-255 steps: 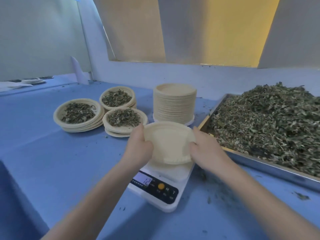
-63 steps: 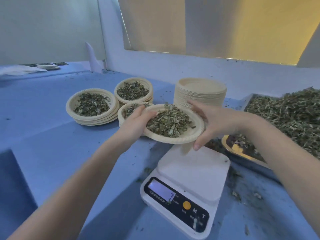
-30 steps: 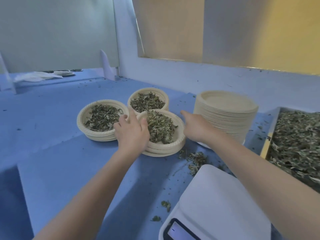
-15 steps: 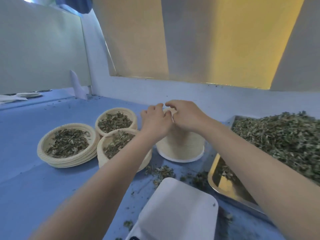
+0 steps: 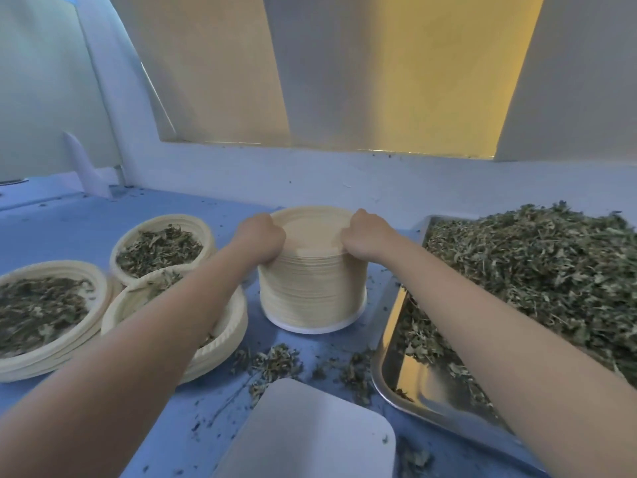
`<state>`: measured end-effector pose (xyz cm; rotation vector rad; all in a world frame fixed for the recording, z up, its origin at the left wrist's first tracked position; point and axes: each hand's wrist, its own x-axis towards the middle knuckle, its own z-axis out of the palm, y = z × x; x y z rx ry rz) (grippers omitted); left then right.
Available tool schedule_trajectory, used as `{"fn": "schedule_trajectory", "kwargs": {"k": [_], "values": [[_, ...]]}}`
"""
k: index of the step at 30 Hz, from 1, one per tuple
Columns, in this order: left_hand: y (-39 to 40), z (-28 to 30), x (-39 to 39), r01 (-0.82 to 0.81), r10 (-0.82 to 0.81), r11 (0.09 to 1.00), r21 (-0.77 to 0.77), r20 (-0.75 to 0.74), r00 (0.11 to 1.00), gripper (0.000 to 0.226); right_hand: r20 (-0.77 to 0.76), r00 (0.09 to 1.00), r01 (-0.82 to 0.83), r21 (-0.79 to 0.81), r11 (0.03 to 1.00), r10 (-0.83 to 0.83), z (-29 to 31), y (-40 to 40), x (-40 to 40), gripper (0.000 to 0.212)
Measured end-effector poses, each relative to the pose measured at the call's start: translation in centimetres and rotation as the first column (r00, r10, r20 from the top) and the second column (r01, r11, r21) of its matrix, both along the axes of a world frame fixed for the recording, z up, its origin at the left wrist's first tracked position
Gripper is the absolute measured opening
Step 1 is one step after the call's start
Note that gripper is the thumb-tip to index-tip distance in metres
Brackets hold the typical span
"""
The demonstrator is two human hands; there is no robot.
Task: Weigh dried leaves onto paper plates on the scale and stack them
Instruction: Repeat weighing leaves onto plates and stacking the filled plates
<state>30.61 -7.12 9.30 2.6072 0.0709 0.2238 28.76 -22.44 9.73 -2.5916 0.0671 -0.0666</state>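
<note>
A tall stack of empty cream paper plates [image 5: 312,291] stands at the middle of the blue table. My left hand [image 5: 260,238] grips the top plate's left rim with curled fingers. My right hand [image 5: 365,234] grips its right rim. To the left sit three stacks of plates filled with dried leaves: one far left [image 5: 44,305], one behind [image 5: 162,246], one nearest the empty stack [image 5: 227,326], partly hidden by my left forearm. The white scale platform [image 5: 310,436] lies empty at the bottom centre; its display is out of view.
A steel tray [image 5: 413,384] heaped with dried leaves [image 5: 531,270] fills the right side. Spilled leaves [image 5: 272,363] lie on the blue table between the scale and the plates. A white wall ledge runs behind.
The filled plate went from above the scale onto the near left stack. Both hands then moved to the empty plate stack and now grip its top rim, further apart than half a second ago.
</note>
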Motion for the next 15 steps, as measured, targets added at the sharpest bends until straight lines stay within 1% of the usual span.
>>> {"fn": "schedule_trajectory", "kwargs": {"k": [3,5,7,10,15], "values": [[0.0,0.6,-0.3,0.032,-0.032,0.999,0.0,0.004,0.999,0.031,-0.001,1.0,0.001,-0.036,0.999,-0.001,0.3,0.3,0.3,0.03],[-0.1,1.1,-0.4,0.057,-0.057,0.998,-0.002,0.016,0.998,0.025,0.013,1.0,-0.003,-0.031,1.0,0.003,0.6,0.4,0.5,0.039],[-0.2,1.9,-0.6,0.077,-0.077,0.997,-0.002,0.028,0.997,0.018,0.02,1.0,0.006,-0.026,1.0,-0.006,1.2,0.3,0.6,0.043],[-0.5,2.9,-0.8,0.075,-0.075,0.997,-0.011,0.027,0.997,0.019,0.042,0.999,0.005,0.005,1.0,-0.006,2.3,0.1,0.7,0.048],[-1.0,4.6,-2.2,0.081,-0.078,0.994,-0.067,0.045,0.996,0.018,0.095,0.995,0.006,-0.003,1.0,-0.006,3.9,-0.5,-0.7,0.053]]}}
